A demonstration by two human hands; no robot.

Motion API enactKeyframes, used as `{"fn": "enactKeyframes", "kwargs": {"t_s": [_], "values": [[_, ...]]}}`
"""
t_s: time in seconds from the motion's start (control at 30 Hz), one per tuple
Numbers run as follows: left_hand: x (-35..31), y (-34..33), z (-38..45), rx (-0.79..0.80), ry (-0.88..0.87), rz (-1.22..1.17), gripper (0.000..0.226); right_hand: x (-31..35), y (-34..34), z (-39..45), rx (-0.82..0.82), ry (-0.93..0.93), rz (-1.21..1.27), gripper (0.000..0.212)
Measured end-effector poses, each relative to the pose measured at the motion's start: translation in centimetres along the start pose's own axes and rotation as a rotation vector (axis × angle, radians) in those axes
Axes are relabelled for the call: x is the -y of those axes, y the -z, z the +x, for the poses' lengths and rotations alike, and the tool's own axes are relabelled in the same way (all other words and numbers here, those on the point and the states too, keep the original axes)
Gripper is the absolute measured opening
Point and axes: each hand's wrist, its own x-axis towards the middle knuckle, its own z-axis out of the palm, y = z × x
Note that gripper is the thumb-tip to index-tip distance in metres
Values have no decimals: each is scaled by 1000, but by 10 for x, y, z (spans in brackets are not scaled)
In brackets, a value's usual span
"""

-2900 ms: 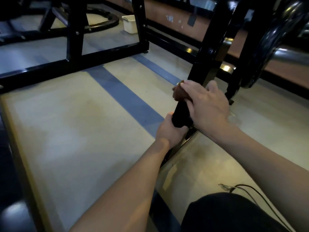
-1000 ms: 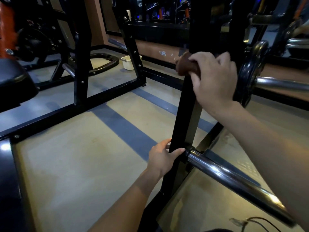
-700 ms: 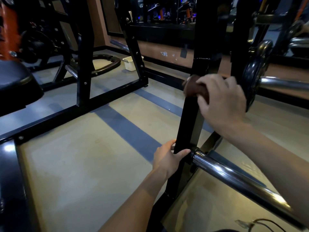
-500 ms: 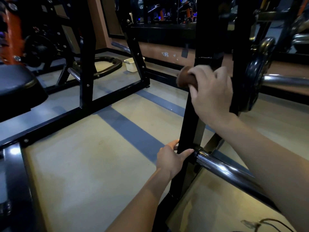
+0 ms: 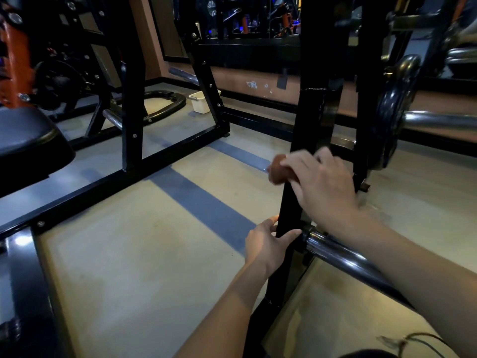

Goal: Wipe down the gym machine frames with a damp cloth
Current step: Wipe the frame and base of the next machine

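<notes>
Now my right hand [image 5: 320, 186], grip wrapped round the brown cloth [image 5: 277, 173], has slid back down the black upright [image 5: 313, 120]; left hand [image 5: 268, 245] still steadies it w/ thumb and fingers; mid-section's wiped.

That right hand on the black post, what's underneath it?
Under the right hand a brown cloth is pressed against the black upright post. Only the cloth's left end shows; the rest, and the post surface beneath it, are covered by the grip.

Black frame post [image 5: 313, 130], seemingly brown blurred cloth [image 5: 277, 171], tan floor [image 5: 144, 254] with grey-blue stripe [image 5: 204, 202].
</notes>
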Motion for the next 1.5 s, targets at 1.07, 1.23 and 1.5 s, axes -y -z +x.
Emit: {"fn": "enactKeyframes", "kwargs": {"t_s": [1.07,1.23,1.5], "values": [[11,16,3,247,93,-367,43,8,-4,-41,143,102,7,40],[34,62,17,206,146,-28,29,37,-27,-105,439,261,-79,24],[58,135,-9,-130,204,-11,18,94,-14,-52,953,-804,976,21]]}}
